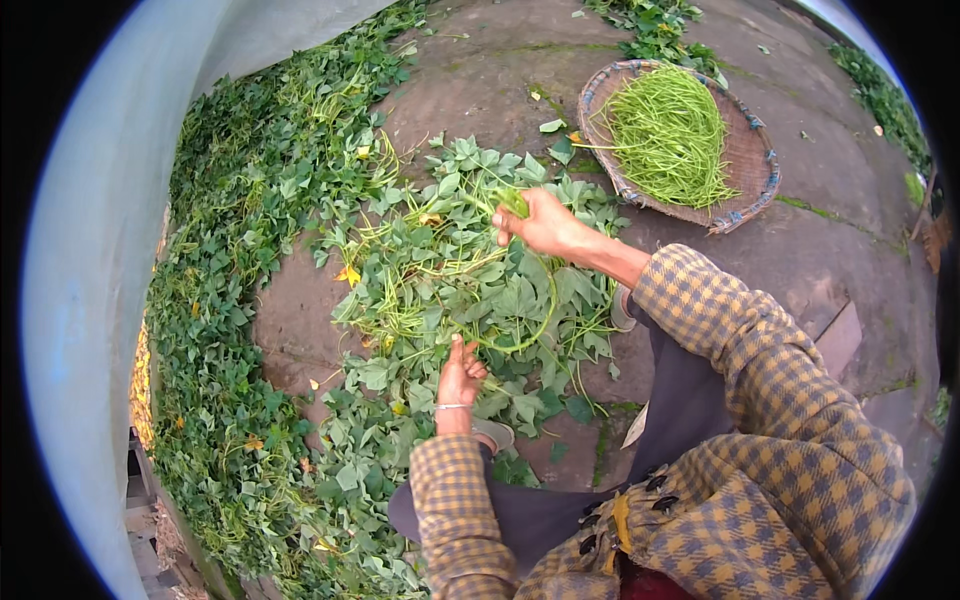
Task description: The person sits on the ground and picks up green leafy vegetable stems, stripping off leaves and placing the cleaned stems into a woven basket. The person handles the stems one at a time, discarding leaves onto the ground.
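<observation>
My right hand (536,221) is closed around a small bunch of green stems (511,201) above a heap of leafy vines. Lower down, near the heap's front edge, my left hand (460,375) has its fingers at a long curved vine stem (536,337); whether they pinch it is unclear. The vine arcs from beside the left fingers up towards the right hand. Lobed green leaves (517,300) and loose stalks lie beneath both hands. At the upper right, a round woven basket (754,180) with a bound rim holds a pile of thin green stalks (667,135).
A thick band of leafy vines (225,315) runs along the left side, below a pale sheet (97,262). My shoes stand at the heap's near edge. A flat slab piece (838,337) lies on the paved ground (787,277) at right. More greenery (660,30) lies beyond the basket.
</observation>
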A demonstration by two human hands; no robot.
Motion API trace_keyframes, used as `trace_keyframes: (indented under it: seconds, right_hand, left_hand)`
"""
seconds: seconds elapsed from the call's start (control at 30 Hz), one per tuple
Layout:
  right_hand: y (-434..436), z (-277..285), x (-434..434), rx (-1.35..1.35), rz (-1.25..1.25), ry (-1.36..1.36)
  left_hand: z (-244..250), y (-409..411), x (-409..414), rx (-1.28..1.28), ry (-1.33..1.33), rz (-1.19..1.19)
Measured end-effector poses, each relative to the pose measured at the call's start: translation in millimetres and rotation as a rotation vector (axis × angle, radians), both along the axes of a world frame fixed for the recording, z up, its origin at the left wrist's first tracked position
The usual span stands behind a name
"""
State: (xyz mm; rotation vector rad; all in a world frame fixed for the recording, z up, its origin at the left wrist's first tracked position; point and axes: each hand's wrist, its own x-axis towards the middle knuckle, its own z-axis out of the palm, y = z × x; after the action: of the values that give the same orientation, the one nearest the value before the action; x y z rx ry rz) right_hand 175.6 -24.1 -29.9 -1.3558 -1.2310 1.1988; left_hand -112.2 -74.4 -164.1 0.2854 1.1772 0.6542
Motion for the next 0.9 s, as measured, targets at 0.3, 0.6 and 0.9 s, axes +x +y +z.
trace_keyframes:
  seconds: [0.3, 0.6, 0.9]
  right_hand:
    - [-5, -8, -1, 0.133, 0.038, -0.068]
    - [-11, 9, 16, 0.029, 0.003, 0.079]
    - [-12, 11, 5, -0.179, -0.080, 0.374]
  left_hand:
    - [87, 8, -24, 0.446, 0.072, 0.209]
    - [256, -126, -304, 0.477, 1.364, 0.922]
    - [204, -195, -351, 0.365, 0.958, 1.376]
